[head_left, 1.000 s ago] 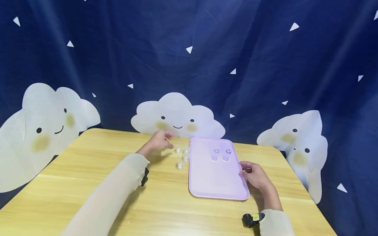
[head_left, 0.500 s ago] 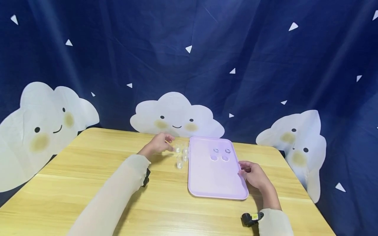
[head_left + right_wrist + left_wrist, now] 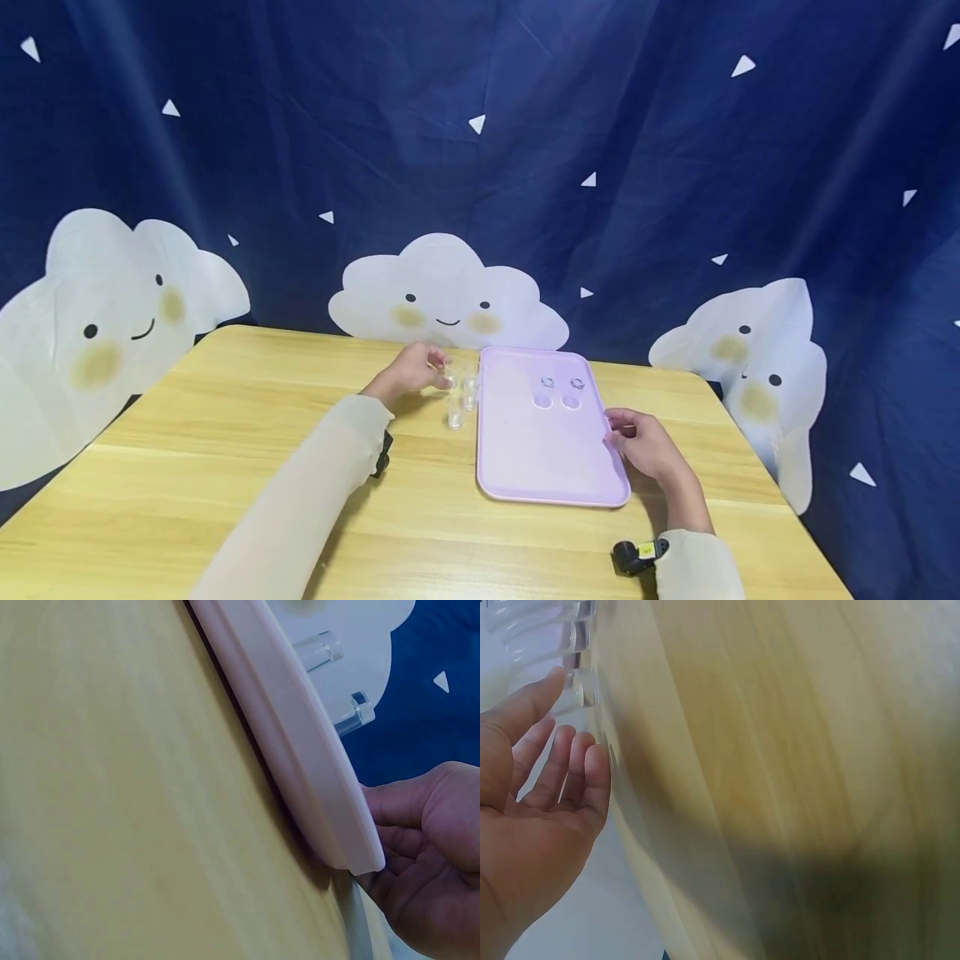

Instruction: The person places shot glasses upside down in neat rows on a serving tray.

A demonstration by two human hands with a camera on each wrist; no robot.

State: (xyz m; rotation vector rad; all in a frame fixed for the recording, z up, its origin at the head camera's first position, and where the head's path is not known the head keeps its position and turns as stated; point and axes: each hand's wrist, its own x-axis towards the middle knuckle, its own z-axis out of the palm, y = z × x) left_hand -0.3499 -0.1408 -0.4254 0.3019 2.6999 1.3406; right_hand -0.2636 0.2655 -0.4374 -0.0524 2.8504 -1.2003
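In the head view, three small clear shot glasses stand upright left of a lilac tray [image 3: 551,467]: a near glass [image 3: 455,414], a middle glass [image 3: 470,392] and a far glass [image 3: 451,375]. My left hand [image 3: 412,369] is at the far glass, thumb and fingers spread around it. The left wrist view shows the thumb beside that glass [image 3: 587,688] and a gap to the other fingers; contact is unclear. Two more glasses, upside down, stand on the tray, a left one [image 3: 543,400] and a right one [image 3: 572,400]. My right hand [image 3: 648,446] pinches the tray's right rim.
The wooden table [image 3: 405,517] carries the tray right of its middle. Behind its far edge hangs a dark blue curtain [image 3: 405,150] with white clouds and triangles. A black wrist camera [image 3: 633,557] sits by the right sleeve.
My left hand has moved right a little, up to the far glass, its thumb and fingers now around it. The right hand stays at the tray's rim. The glasses look unmoved.
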